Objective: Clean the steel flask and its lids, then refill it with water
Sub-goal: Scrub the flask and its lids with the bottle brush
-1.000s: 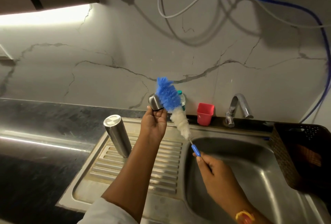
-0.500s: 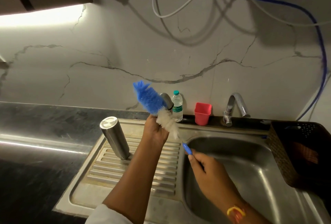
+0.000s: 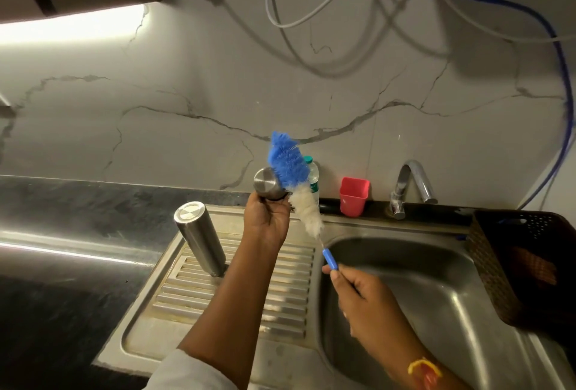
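Observation:
The steel flask [image 3: 199, 237] stands upside down on the ribbed drainboard [image 3: 280, 305], left of my arm. My left hand [image 3: 266, 221] is raised above the drainboard and grips a small steel lid [image 3: 267, 184]. My right hand [image 3: 366, 299] holds the blue handle of a bottle brush [image 3: 296, 184] over the sink's left edge. The brush's blue and white bristles lean against the right side of the lid. I cannot tell whether a second lid is in view.
The steel sink basin [image 3: 436, 290] lies at the right, with a chrome tap [image 3: 408, 184] behind it. A red plastic cup [image 3: 353, 196] and a small water bottle [image 3: 313, 177] stand on the back ledge. A dark woven basket [image 3: 505, 265] sits at the sink's right rim. Cables hang on the wall.
The brush swung left across the lid half a second ago and has come back to the lid's right side. Both hands stay raised over the drainboard and sink edge.

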A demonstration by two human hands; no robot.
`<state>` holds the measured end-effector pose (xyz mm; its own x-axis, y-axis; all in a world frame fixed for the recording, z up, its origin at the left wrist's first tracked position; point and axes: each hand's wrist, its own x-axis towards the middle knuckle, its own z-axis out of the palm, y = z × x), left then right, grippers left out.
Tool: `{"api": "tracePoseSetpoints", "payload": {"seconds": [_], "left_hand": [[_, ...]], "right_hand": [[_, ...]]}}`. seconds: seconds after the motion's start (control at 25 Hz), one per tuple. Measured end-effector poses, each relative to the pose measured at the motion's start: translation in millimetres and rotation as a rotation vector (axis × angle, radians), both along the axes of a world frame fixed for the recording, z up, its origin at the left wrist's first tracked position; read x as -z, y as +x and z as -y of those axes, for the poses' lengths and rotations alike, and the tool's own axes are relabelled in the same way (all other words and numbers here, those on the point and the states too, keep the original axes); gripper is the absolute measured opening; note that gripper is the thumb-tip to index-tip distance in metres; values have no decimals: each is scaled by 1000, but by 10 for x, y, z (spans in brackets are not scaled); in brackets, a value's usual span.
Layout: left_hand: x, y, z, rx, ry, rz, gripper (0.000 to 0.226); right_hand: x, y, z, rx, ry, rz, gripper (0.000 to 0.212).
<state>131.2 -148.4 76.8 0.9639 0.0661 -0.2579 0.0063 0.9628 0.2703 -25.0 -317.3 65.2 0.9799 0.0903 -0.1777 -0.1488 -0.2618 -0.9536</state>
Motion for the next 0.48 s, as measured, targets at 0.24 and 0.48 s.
{"api": "tracePoseSetpoints", "payload": {"seconds": [0.24, 0.48], "left_hand": [[42, 35, -28, -3, 164, -17, 40], [202, 176, -207, -21, 362, -77, 46]], "right_hand": [[-90, 10, 29, -26, 19, -46, 23], [-190, 331, 143, 49, -7, -74, 27]]}}
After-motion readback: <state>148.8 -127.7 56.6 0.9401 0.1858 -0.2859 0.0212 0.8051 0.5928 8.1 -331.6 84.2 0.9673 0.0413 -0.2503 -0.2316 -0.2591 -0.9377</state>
